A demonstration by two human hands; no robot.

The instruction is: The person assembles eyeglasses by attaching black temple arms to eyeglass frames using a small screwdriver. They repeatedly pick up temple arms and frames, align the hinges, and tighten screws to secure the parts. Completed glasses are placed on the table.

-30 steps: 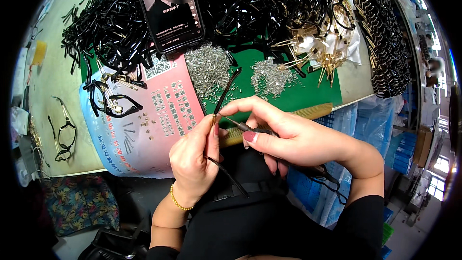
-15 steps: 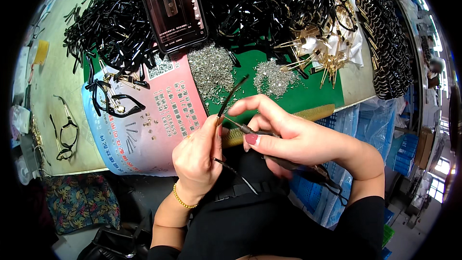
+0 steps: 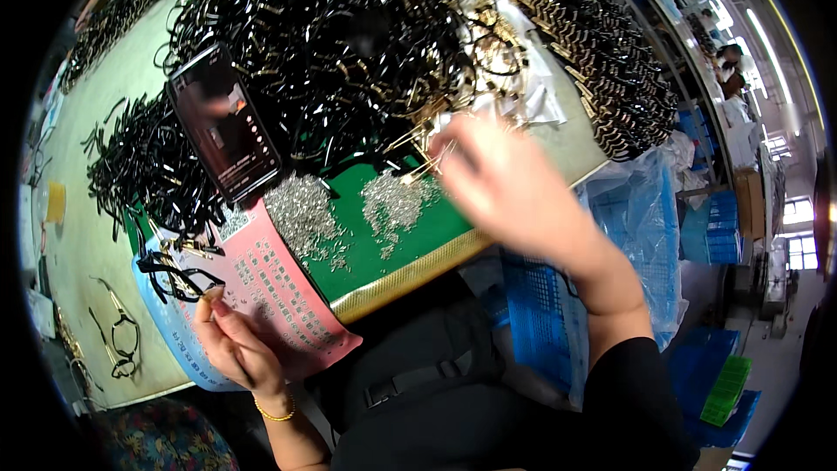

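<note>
My left hand point(image 3: 237, 340) is over the pink and blue printed mat point(image 3: 288, 314), its thumb and fingertips pinched together at the right end of a black eyeglass frame point(image 3: 174, 279). A dark bit shows under its palm, too little to name. My right hand point(image 3: 510, 183), smeared by motion, reaches over the far right of the green mat point(image 3: 357, 263). Its fingers meet a bundle of thin gold eyeglass temples point(image 3: 418, 141); whether they grip any is hard to see. Two heaps of tiny silver screws, a larger one point(image 3: 301, 214) and a smaller one point(image 3: 392, 205), lie between my hands.
A phone point(image 3: 222, 122) with its screen lit rests against black temple pieces point(image 3: 148, 166). Behind it spreads a big tangle of black frames point(image 3: 349, 44). Gold-trimmed rows point(image 3: 602, 61) line the right edge. Another pair of glasses point(image 3: 125, 336) lies left. Blue crates point(image 3: 545, 331) stand below right.
My hands have parted: the left moved down-left to the black frame, the right moved up to the gold temples. The screwdriver and the temple they worked on are out of sight. The view has shifted.
</note>
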